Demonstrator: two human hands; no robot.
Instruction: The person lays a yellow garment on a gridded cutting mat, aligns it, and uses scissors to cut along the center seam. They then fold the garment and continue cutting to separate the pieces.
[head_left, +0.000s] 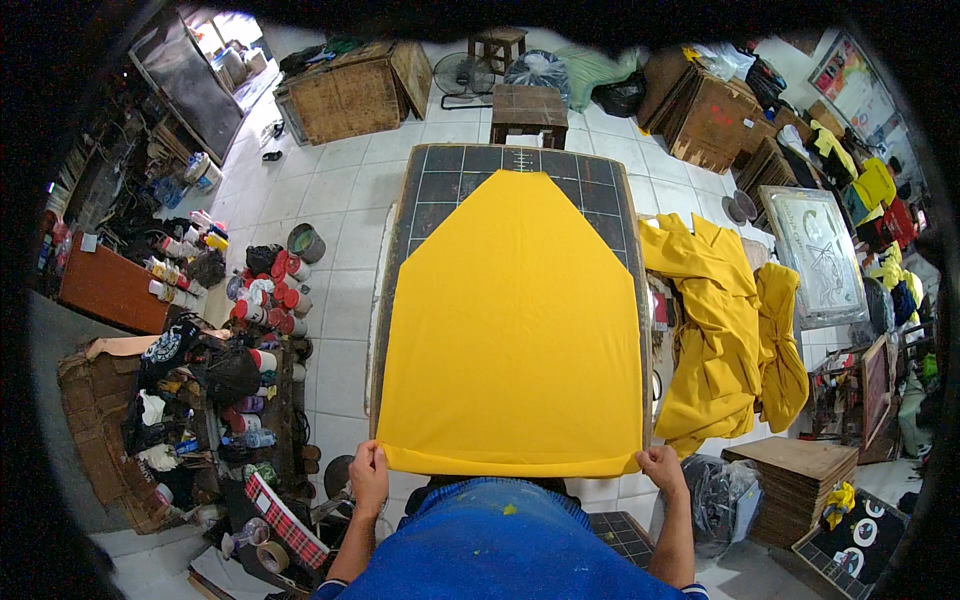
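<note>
A yellow fabric panel (515, 330) lies flat over a dark board marked with white grid lines (445, 190). Its far end narrows to a short straight edge, and its near edge hangs along the board's front. At the near left corner my left hand (369, 476) pinches the cloth between thumb and fingers. My right hand (663, 470) grips the opposite near corner the same way. Between the two hands the near edge runs nearly straight, with a folded strip along it. Only small wrinkles show on the panel.
More yellow fabric (710, 320) lies heaped to the right of the board. Bottles and red-lidded tubs (285, 290) crowd the left side. A wooden stool (530, 112) stands beyond the far end. Stacked brown boards (795, 485) and a framed screen (815, 255) are at right.
</note>
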